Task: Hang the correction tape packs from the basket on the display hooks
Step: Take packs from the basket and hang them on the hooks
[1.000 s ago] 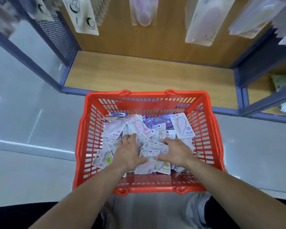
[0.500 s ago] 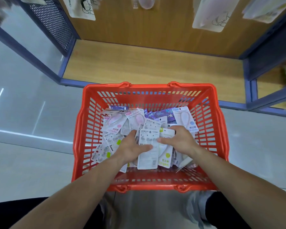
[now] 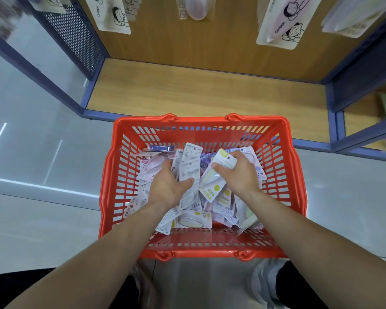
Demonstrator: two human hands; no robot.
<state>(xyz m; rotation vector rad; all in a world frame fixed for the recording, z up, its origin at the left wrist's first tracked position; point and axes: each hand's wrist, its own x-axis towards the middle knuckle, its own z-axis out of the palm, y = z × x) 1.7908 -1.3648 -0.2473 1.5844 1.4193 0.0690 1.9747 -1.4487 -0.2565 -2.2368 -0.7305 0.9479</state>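
While both forearms reach down and forward from the bottom corners of the view, the two hands work inside the red basket [image 3: 201, 252], which sits on the pale floor [image 3: 42, 219] just in front of the wooden shelf base [image 3: 205, 90]. The left hand [image 3: 167, 186] is turned with its palm facing inward toward the other hand. Its thumb is pressed across the front of a grey-white pack [image 3: 188, 168], and its fingers are tucked behind that pack and a few others, so a small fan of cards stands nearly upright in its grip. The right hand [image 3: 239, 172] shows its back to the camera, wrist bent slightly. Its fingers are curled over the top edge of a yellow-and-white pack [image 3: 212, 175] and its thumb is clamped on the near face, so the pack tilts down and to the left. The two hands are close together but do not touch. Under and around them the remaining correction tape packs [image 3: 194, 221] lie in a loose heap on the basket floor, mostly toward the middle and the near side. Above the shelf, other illustrated packs [image 3: 279, 21] hang against the wooden back panel. A grey shoe [image 3: 263, 282] shows just below the basket's near rim.
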